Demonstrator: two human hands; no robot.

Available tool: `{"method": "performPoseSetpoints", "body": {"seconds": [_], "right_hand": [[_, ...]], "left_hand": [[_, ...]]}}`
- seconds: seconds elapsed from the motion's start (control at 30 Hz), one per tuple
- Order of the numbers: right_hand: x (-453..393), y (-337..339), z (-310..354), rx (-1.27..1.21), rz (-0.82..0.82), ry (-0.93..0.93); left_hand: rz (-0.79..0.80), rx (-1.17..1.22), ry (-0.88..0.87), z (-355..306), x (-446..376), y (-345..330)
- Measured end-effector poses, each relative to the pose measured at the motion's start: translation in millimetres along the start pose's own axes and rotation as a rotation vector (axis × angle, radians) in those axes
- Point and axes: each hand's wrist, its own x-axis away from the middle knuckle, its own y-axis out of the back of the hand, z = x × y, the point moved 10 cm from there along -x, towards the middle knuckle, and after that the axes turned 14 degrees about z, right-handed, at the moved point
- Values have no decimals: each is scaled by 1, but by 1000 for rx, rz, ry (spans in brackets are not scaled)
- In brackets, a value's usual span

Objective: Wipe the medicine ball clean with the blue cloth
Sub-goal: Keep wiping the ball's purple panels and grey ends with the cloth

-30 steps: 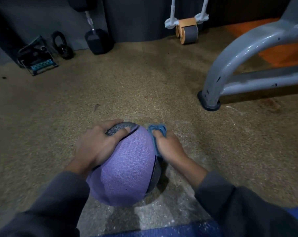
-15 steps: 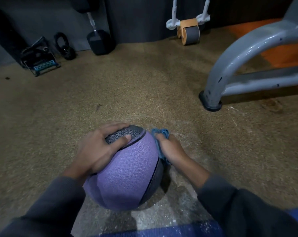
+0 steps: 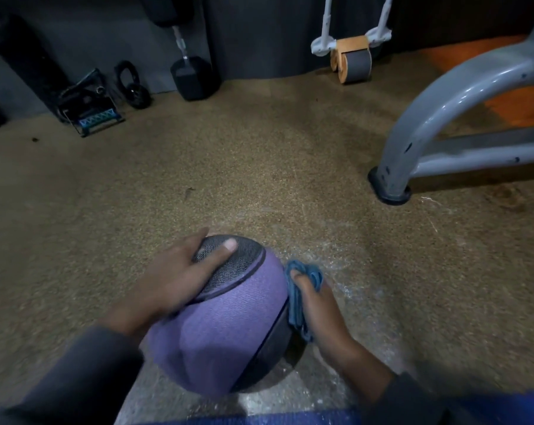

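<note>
Medicine ball (image 3: 228, 326) sits on speckled floor (image 3: 259, 167), close in front. Left hand (image 3: 179, 277) rests flat on its grey top panel, fingers straight. Right hand (image 3: 317, 305) presses bunched blue cloth (image 3: 297, 297) against the ball's right side, fingers curled into the cloth. Advice: brace left, wipe in overlapping strokes, rotate ball to reach hidden faces.
</note>
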Motion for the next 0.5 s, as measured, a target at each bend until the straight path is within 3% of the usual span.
{"method": "performPoseSetpoints", "body": {"seconds": [0.1,0.17,0.37,0.5], "right_hand": [[16,-19,-52,-313,78,-336],[18,-24,-62,-404,83,-420],[14,-17,-68,-578,-29,-357],[15,10,-62,-589,-117,-220]], "left_hand": [[-109,51,210,14,-4,8],[-112,-11,242,13,-10,9],[-151,-172,133,-32,-3,1],[-217,-147,5,-50,-5,-8]]}}
